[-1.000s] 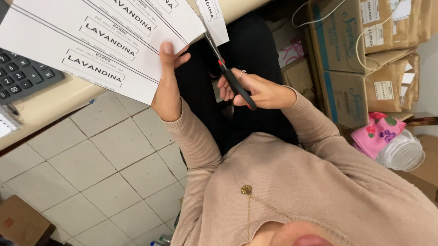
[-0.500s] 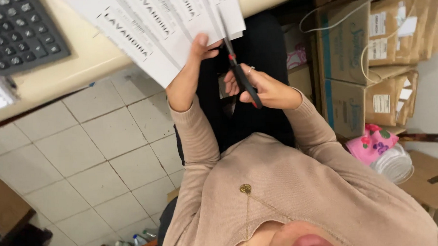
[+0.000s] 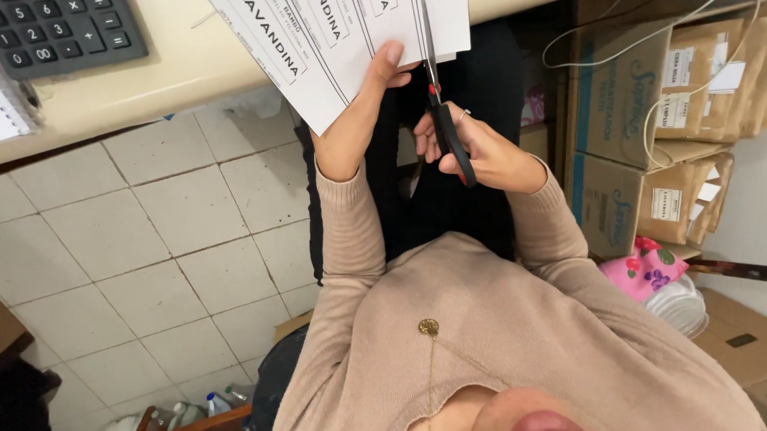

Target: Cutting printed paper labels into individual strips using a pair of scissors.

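- Sheet of paper (image 3: 343, 38): white, printed with rows of boxed labels separated by ruled lines; upper middle of the frame, its top running out of view, its lower corner hanging past the tabletop (image 3: 166, 87) edge over the lap.
- Long axis of the sheet: tilted, running from lower left toward upper right of the frame; the label rows lie along that same slant.
- Left hand (image 3: 359, 127): centre of frame, pinching the sheet's lower edge, thumb on top near the cut line, fingers hidden beneath.
- Scissors (image 3: 441, 111): black handles with a red pivot, just right of the left hand; blades point up toward the top of the frame, long axis near vertical, tip already inside the paper.
- Right hand (image 3: 483, 152): closed around the scissor handles, fingers through the loops, a ring showing on one finger.
- Step in hand, as judged: cutting a strip of labels off the right side of the sheet, partway along a ruled line.
- Next move, as judged: calls for opening the blades, sliding them further up the line, and keeping the left-hand pinch taut so the paper does not buckle.
- Calculator (image 3: 54, 31): dark, upper left, lying on the tabletop.
- Cardboard boxes (image 3: 643, 113): stacked at right, on the floor.
- Tiled floor (image 3: 147, 249): pale, left half.
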